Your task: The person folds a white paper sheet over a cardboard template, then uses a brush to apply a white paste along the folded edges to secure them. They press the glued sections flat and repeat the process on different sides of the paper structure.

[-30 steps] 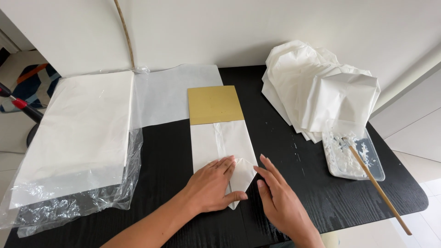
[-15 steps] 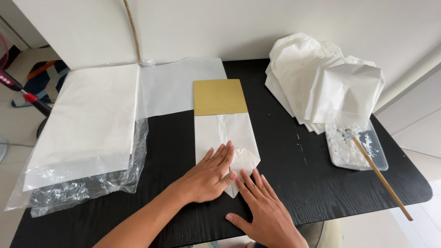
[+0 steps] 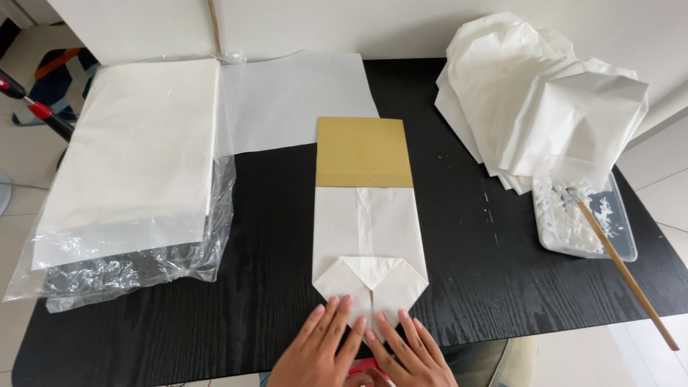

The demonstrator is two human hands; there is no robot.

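Both hands flat, fingers spread, gripping nothing: left hand and right hand press the folded bottom tip of the white paper bag, mid black worktop. Gold card sticks out of its top. Bagged paper stack to the left; folded bags and glue tray with stick on the right.

Only the two hands show, at the bottom edge of the view: left hand and right hand, both bare, no gloves, no rings or watch visible. Nails short & unpainted. Wrists cut off by frame, so can't tell re sleeves.
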